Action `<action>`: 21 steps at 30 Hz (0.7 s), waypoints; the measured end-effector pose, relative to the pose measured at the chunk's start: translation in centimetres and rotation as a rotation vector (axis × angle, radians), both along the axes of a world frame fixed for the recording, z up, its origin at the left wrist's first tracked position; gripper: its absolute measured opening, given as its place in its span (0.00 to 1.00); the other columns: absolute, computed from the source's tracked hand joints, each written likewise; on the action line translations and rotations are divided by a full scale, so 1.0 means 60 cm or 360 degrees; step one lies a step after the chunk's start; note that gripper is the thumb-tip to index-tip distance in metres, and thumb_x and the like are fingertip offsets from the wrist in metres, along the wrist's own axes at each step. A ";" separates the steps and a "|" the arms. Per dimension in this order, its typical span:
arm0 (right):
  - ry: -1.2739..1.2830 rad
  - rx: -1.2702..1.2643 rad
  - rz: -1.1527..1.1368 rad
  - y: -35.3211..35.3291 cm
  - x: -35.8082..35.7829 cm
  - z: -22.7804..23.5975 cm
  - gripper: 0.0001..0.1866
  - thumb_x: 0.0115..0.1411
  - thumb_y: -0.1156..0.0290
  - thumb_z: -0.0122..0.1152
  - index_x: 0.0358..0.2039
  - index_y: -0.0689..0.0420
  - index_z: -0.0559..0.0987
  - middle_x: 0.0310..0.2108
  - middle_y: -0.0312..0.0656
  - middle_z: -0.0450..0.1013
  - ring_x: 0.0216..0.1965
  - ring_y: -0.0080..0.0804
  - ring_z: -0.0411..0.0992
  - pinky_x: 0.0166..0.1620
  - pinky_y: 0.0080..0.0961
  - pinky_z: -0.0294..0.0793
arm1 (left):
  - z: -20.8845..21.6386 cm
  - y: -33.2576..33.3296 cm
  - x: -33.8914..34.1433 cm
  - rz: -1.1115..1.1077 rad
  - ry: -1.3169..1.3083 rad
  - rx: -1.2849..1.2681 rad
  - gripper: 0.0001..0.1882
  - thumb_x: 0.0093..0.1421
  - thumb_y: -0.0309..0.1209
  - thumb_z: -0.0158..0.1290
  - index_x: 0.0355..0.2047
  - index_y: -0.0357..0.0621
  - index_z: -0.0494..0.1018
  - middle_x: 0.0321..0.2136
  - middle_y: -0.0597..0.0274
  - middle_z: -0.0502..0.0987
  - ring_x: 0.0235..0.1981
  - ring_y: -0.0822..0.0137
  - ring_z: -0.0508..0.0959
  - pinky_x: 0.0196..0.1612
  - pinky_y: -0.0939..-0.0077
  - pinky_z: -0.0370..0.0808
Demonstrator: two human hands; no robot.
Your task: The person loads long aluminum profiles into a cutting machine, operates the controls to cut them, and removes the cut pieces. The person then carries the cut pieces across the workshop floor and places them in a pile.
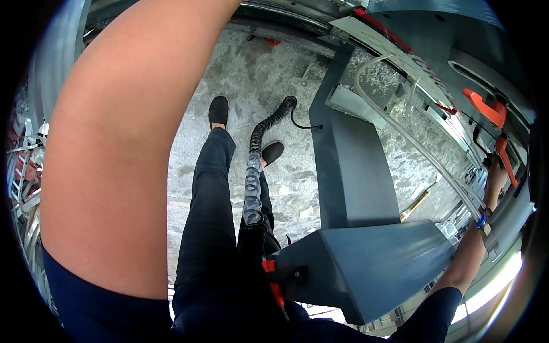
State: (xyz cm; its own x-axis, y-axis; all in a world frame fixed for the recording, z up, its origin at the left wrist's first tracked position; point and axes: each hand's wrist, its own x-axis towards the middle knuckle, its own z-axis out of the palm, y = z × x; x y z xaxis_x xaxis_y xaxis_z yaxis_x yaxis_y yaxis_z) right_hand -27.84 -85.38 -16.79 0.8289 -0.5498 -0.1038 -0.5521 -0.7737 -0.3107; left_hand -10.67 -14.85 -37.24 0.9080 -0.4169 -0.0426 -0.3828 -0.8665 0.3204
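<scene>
My left forearm [120, 131] crosses the left side of the picture and runs out past the top edge, so my left hand is out of view. On the far right my right arm [466, 251] stretches up along a grey machine. My right hand [496, 170] is small and partly hidden beside an orange-red clamping lever [505, 160]; its fingers do not show well enough to tell what they grip. A second orange-red lever [486, 108] sits just above it. Near that wrist, a clear hose [423, 150] reaches a blue fitting [482, 220].
A grey angular machine housing [360, 166] stands before me, its lower block [383, 263] close to my body. A coiled black cable [269, 126] hangs near my legs, and a red-handled tool [273, 280] hangs beside the block. Metal scraps [26, 188] lie piled at left.
</scene>
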 end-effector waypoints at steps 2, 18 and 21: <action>0.0154 -0.0047 0.0032 0.008 0.005 0.008 0.18 0.69 0.61 0.54 0.52 0.61 0.75 0.42 0.47 0.78 0.37 0.33 0.81 0.37 0.26 0.81 | -0.001 0.004 0.000 0.0003 -0.0018 0.0004 0.45 0.56 0.66 0.52 0.59 0.39 0.68 0.55 0.42 0.67 0.60 0.43 0.62 0.65 0.50 0.54; -0.0136 0.0358 -0.0289 -0.126 -0.021 0.018 0.20 0.68 0.54 0.50 0.45 0.59 0.78 0.36 0.46 0.77 0.42 0.41 0.78 0.45 0.40 0.78 | -0.036 0.014 0.011 0.0126 0.0456 0.0071 0.44 0.56 0.64 0.53 0.59 0.39 0.67 0.52 0.42 0.68 0.57 0.43 0.63 0.62 0.49 0.55; -0.0029 0.0146 -0.0246 -0.099 -0.042 0.027 0.20 0.67 0.55 0.51 0.43 0.61 0.79 0.34 0.47 0.77 0.41 0.41 0.78 0.44 0.39 0.77 | -0.020 -0.009 0.007 0.0004 -0.0080 0.0088 0.43 0.56 0.63 0.54 0.58 0.39 0.67 0.52 0.45 0.68 0.57 0.47 0.65 0.62 0.50 0.58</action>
State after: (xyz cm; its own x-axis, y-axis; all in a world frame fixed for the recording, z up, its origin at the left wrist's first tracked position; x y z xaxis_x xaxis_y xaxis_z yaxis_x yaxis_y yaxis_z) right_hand -30.37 -91.34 -15.14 0.7375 -0.6596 -0.1450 -0.6557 -0.6481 -0.3873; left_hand -10.27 -15.40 -38.41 0.9105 -0.4129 -0.0198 -0.3951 -0.8833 0.2524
